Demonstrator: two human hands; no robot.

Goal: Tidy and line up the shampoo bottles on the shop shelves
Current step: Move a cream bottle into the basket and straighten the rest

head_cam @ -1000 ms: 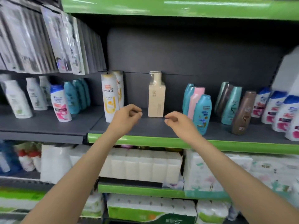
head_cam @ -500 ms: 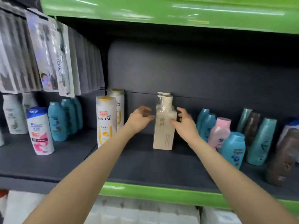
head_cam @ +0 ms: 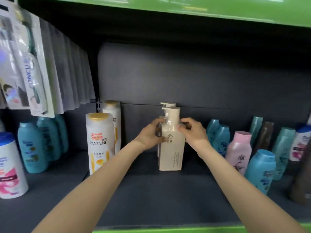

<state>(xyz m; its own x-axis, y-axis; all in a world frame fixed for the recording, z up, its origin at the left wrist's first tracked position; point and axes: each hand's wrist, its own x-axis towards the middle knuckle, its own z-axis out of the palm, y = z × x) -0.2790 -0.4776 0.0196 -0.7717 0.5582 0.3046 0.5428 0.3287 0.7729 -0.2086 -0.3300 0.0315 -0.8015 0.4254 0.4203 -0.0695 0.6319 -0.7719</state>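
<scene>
A tall beige pump bottle (head_cam: 171, 152) stands upright in the middle of the dark shelf (head_cam: 151, 195), with a second like it right behind. My left hand (head_cam: 151, 133) grips its left shoulder and my right hand (head_cam: 191, 130) grips its right shoulder, fingers curled round the upper body. To the left stand two white Pantene bottles (head_cam: 100, 142), one behind the other. To the right stand teal bottles (head_cam: 260, 170) and a pink bottle (head_cam: 239, 150).
Further left are teal bottles (head_cam: 32, 145) and a white bottle with a blue cap (head_cam: 8, 167). Hanging packaged goods (head_cam: 25, 69) overhang the upper left. Brown and teal bottles (head_cam: 265, 135) crowd the right end. A green shelf edge (head_cam: 185, 7) runs overhead.
Both hands have reached forward and closed on the beige pump bottle; half a second ago they were apart on either side of it. The camera has moved closer to the shelf.
</scene>
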